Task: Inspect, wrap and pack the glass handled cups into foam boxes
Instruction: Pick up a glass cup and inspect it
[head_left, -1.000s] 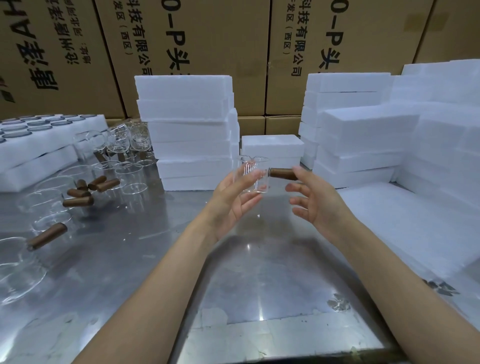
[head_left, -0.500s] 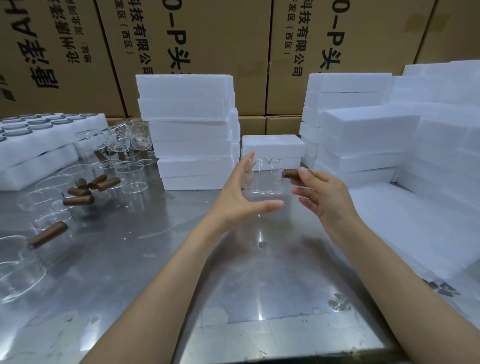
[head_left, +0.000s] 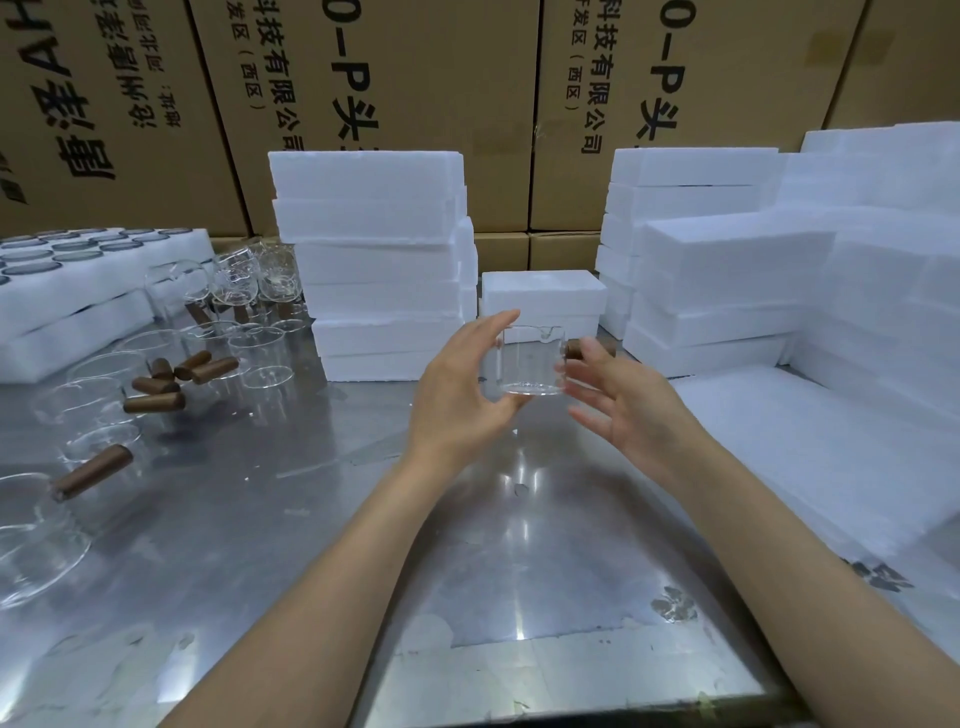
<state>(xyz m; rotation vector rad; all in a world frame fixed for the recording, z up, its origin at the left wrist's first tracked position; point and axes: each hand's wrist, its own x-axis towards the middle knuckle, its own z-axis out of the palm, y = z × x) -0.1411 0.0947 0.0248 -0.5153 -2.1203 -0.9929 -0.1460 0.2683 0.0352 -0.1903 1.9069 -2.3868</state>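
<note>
A clear glass cup (head_left: 530, 358) with a brown wooden handle (head_left: 573, 349) is held upright above the metal table (head_left: 311, 519), in front of a small foam box (head_left: 543, 293). My left hand (head_left: 457, 400) grips the cup, with the thumb under its base and the fingers along its left side. My right hand (head_left: 634, 410) is at the cup's right side with its fingers spread and blurred. Its thumb lies across the handle, which points right and is partly hidden behind it.
Several loose glass cups with brown handles (head_left: 104, 389) crowd the table's left side, beside a foam tray of round holes (head_left: 78, 280). Foam box stacks stand at centre (head_left: 374, 260) and right (head_left: 727, 270). A foam sheet (head_left: 805, 441) lies at right. Cardboard cartons (head_left: 415, 78) wall the back.
The cup has been turned upright. My left hand went from touching it to gripping it. My right hand's fingers loosened from the handle and spread.
</note>
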